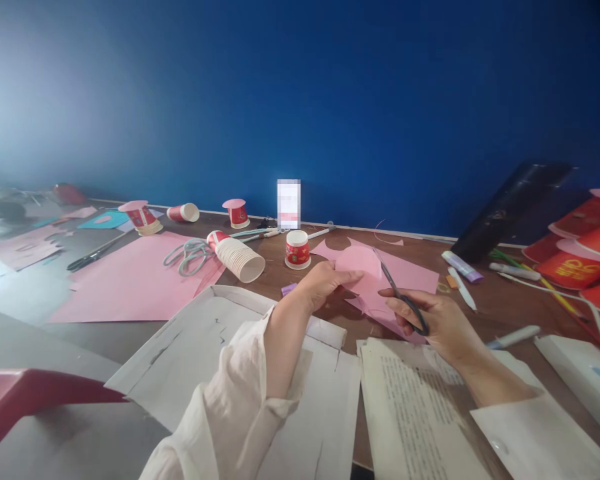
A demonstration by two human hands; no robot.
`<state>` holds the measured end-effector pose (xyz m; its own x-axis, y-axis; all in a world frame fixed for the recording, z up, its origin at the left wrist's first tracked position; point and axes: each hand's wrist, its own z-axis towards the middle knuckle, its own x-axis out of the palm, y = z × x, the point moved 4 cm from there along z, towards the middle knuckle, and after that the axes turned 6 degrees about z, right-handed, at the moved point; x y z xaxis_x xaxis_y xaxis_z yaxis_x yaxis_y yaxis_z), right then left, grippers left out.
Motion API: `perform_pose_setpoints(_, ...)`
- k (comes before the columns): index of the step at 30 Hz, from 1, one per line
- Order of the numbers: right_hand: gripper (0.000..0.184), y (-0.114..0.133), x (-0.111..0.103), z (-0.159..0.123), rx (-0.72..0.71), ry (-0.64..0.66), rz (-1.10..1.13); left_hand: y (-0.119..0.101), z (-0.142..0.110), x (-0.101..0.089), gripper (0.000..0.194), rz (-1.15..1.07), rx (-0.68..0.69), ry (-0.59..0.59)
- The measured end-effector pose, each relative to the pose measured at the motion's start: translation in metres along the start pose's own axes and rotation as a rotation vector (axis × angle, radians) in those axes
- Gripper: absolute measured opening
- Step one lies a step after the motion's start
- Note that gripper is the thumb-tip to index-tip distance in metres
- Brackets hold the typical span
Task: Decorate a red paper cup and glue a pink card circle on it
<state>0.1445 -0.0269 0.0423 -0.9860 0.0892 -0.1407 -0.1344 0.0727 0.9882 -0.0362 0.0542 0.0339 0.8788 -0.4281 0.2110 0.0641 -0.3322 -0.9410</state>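
My left hand (325, 283) pinches a piece of pink paper (357, 261) between thumb and fingers, over the brown table. In my right hand (435, 320) is a pair of scissors with black handles (403, 293), my fingers closed around the loops. The blades point up and away, at the right edge of the held paper. Whether they are apart or together I cannot tell. Beneath and behind lies a larger pink sheet (417, 272) with cut edges. A red paper cup (297, 252) stands upside down just beyond my left hand.
A stack of paper cups (240, 259) lies left, near a coiled cord (186, 257) on a large pink sheet (125, 287). A phone (289, 204) leans on the blue wall. Printed pages (415, 407) lie in front; a glue stick (461, 267) and red cups (577, 267) are right.
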Motion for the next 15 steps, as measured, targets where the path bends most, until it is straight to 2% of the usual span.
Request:
perform_pose_setpoints(4, 0.055, -0.0009, -0.0016, 0.0011, 0.005, -0.009, 0.004, -0.0015, -0.0013, 0.0009, 0.033, -0.009, 0.007, -0.001)
perform_pose_setpoints(9, 0.057, -0.0061, -0.0045, 0.0051, 0.018, 0.008, -0.019, -0.002, -0.0024, 0.0003, 0.038, -0.007, 0.005, -0.018)
perform_pose_setpoints(15, 0.056, -0.0073, -0.0073, 0.009, -0.022, -0.029, -0.011, -0.0021, -0.0022, 0.0026, 0.035, -0.033, -0.012, 0.038)
